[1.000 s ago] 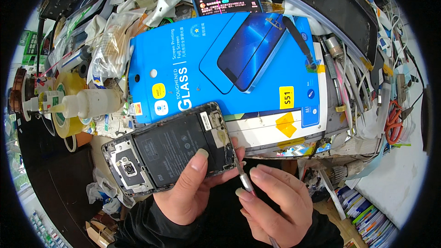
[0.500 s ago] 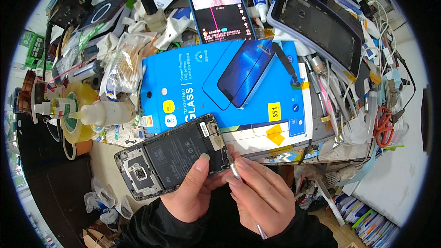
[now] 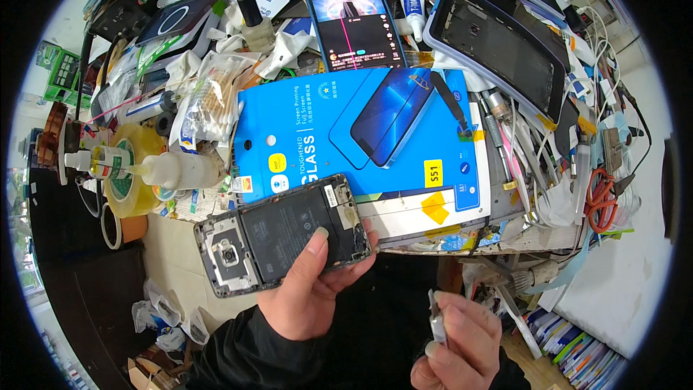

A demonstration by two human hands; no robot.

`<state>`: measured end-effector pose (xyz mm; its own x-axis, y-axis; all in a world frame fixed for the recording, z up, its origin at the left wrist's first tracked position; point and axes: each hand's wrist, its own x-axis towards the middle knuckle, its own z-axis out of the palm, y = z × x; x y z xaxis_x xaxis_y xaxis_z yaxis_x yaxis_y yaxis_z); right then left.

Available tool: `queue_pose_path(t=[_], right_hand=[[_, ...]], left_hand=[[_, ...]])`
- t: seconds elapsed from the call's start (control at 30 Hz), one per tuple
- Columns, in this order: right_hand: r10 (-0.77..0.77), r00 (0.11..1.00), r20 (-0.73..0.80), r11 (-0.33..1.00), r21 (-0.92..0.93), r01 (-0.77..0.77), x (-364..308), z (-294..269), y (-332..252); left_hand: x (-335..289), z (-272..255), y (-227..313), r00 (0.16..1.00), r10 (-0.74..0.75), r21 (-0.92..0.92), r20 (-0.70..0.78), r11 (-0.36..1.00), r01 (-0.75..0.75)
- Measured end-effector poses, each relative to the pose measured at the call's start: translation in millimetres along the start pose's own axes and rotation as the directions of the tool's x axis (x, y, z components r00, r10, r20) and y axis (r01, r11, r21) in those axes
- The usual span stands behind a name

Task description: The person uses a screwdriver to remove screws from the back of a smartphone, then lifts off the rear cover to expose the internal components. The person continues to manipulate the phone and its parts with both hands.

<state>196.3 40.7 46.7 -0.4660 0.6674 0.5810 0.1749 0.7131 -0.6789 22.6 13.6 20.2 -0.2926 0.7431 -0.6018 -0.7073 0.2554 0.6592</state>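
The left hand [image 3: 309,295] curls snugly around a phone [image 3: 289,206] near the blue box [image 3: 307,126]; the right hand [image 3: 465,339] pinches a little metal tool [image 3: 436,318] away from it. I see the phone's back already open, but the black battery [image 3: 271,240] still sits inside.

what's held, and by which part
Left hand: opened phone, by its near edge, thumb on top. Right hand: slim metal tool, pinched just below its tip.
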Motion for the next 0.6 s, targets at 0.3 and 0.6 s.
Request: queue_pose_path(t=[0.3, 0.6], right_hand=[[0.229, 0.97, 0.087, 0.973, -0.063, -0.224, -14.9, 30.1, 15.1], [0.209, 0.977, 0.05, 0.975, -0.091, -0.204, -9.9, 38.4, 20.0]], left_hand=[[2.5, -1.6, -2.4, 1.0, -0.003, 0.039, -0.006, 0.999, 0.004], [4.4, -1.0, -1.3, 0.999, 0.045, 0.005, 0.01, 0.999, -0.045]])
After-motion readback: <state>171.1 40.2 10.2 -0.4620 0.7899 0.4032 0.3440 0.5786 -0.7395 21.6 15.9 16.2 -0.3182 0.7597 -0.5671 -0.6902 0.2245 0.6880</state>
